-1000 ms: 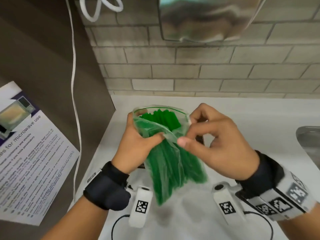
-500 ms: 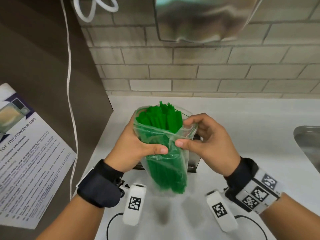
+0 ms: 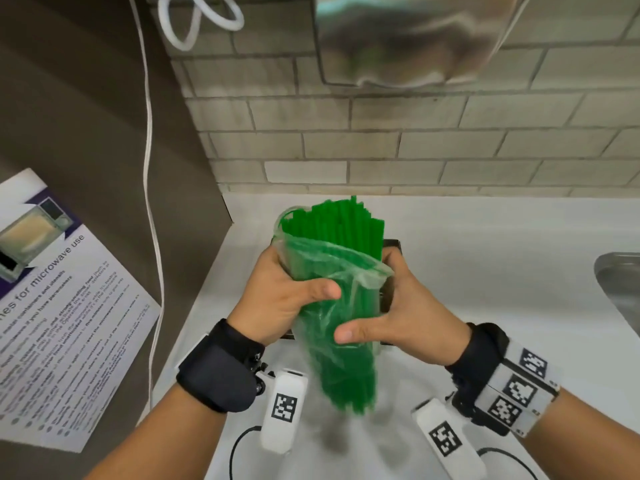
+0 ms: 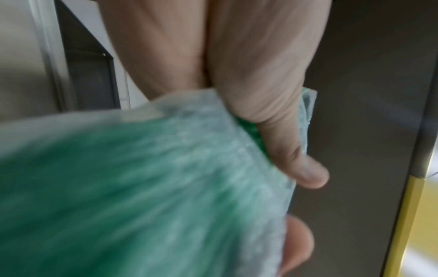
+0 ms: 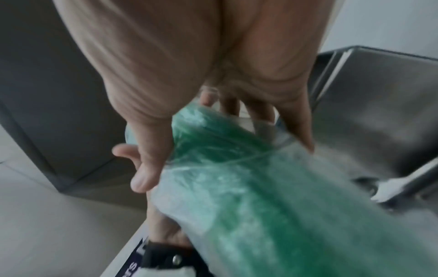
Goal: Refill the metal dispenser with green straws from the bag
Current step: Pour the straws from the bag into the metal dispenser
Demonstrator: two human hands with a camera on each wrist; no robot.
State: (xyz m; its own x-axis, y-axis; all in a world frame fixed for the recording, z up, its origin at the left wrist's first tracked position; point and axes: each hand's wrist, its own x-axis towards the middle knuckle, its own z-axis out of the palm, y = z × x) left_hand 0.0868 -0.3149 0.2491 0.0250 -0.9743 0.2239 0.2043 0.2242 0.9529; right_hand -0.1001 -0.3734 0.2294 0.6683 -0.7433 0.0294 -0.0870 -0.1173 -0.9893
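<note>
Green straws stand bunched in a clear plastic bag, tips poking out past the bag's open mouth, bag held roughly upright above the white counter. Left hand wraps the bag on its left side just under the mouth, thumb across the front; left wrist view shows thumb pressed into the plastic, picture blurred. Right hand curls round the bag lower on its right side, thumb across the front, fingers behind; right wrist view shows the same grip, fingers spread along the bag's far side. Directly behind the bag, mostly hidden by it, sits the metal dispenser, only dark edges showing; can't tell if its lid is open. Right of the bag, at the counter's edge, a steel sink rim. Left of the bag, a brown side panel with a microwave-use poster and a white cable hanging down. Behind the bag, a tiled wall with a shiny metal box mounted above.
</note>
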